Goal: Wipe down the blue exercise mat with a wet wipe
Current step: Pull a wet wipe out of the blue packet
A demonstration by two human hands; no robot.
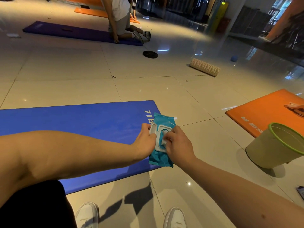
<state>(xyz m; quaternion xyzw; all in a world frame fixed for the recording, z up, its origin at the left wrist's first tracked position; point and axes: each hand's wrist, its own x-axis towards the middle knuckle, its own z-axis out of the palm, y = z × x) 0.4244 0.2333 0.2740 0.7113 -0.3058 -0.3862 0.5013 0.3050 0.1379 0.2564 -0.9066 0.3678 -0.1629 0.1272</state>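
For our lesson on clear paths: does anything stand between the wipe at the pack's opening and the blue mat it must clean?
Nothing visible does. The right hand pinches the wipe at the open teal pack, which the left hand holds at the right end of the blue mat. Only the left forearm crosses above the mat.

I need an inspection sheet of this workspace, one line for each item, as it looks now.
Surface: glossy tiled floor; blue mat lies flat on it.
Job's things: teal wipe pack over the mat's right end, lid open.
Clutter: bin, foam roller, weight plate, blue ball on the floor.
Hands: left hand grips the pack's lid; right hand pinches a wipe at the opening.
Cables: nothing seen.
Surroundings: orange mat at right; another person kneels by a purple mat beyond.
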